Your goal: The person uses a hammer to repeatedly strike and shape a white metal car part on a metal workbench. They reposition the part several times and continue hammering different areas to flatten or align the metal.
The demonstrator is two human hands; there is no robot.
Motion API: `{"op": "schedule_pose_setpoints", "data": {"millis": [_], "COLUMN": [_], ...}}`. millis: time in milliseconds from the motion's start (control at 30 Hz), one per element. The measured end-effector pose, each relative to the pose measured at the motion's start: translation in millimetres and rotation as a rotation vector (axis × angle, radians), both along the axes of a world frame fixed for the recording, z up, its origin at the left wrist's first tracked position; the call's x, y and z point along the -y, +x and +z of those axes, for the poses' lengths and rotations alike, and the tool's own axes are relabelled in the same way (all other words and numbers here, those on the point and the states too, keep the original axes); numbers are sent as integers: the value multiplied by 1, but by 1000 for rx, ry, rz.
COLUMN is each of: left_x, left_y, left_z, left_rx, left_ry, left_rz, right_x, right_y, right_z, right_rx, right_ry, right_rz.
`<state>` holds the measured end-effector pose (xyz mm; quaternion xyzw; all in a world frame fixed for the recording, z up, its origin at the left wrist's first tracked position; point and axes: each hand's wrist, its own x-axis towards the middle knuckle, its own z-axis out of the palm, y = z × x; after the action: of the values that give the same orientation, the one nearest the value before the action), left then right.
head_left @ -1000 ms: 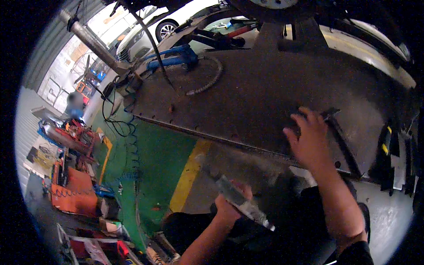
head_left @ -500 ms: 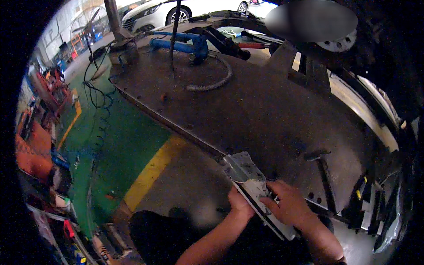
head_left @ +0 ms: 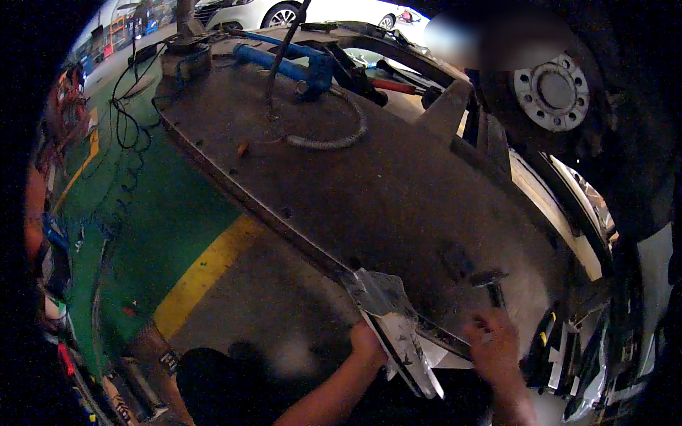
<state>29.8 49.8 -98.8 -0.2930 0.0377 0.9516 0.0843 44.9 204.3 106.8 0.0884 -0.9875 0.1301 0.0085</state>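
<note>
A grey, bent sheet-metal piece (head_left: pixel 389 302) with a long channel-like edge rests its far end on the edge of a dark metal bench (head_left: pixel 320 192). Its near end sticks out past that edge, toward me. My left hand (head_left: pixel 368 346) grips it from the left and below, with the fingertips hidden behind the metal. On the bench to the right lies a hammer (head_left: pixel 496 291), its head pointing away from me. My right hand (head_left: pixel 495 348) is over the hammer's handle with curled fingers, slightly blurred, and covers most of the handle.
A blue hydraulic cylinder (head_left: pixel 273 64) with a curved hose (head_left: pixel 341 142) lies at the bench's far end. Cables (head_left: pixel 124 113) trail over the green floor (head_left: pixel 163 192) at left. A wheel hub (head_left: pixel 555 92) stands at upper right, a white car (head_left: pixel 245 15) beyond the bench.
My right hand has left the metal piece and moved right to the hammer's handle. My left hand still holds the piece. The whole view has shifted, showing more of the wheel hub.
</note>
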Motion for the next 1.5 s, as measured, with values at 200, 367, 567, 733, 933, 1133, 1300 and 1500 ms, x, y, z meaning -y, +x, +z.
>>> {"op": "schedule_pose_setpoints", "data": {"millis": [200,367,567,733,933,1133,1300,1500], "left_x": [-20,-48,-70,-91,-75,-59,-55,-88], "left_y": [17,21,21,18,3,5,0,-11], "left_z": [0,-20,-34,-26,7,51,75,16], "left_rx": [-34,-22,-173,-315,-43,95,230,84], "left_ry": [-335,-126,-304,-719,74,74,171,255], "left_rz": [-127,-108,2,44,86,133,98,228], "right_x": [-91,-100,-89,-85,-4,63,69,87], "right_y": [10,17,13,46,92,62,52,52], "right_z": [-16,-24,-13,12,19,-2,-5,-2], "right_rx": [-228,-64,35,10,288,129,8,226], "right_ry": [375,306,235,-290,-243,-22,4,116], "right_rz": [-182,-348,-360,-397,-216,33,97,14]}}
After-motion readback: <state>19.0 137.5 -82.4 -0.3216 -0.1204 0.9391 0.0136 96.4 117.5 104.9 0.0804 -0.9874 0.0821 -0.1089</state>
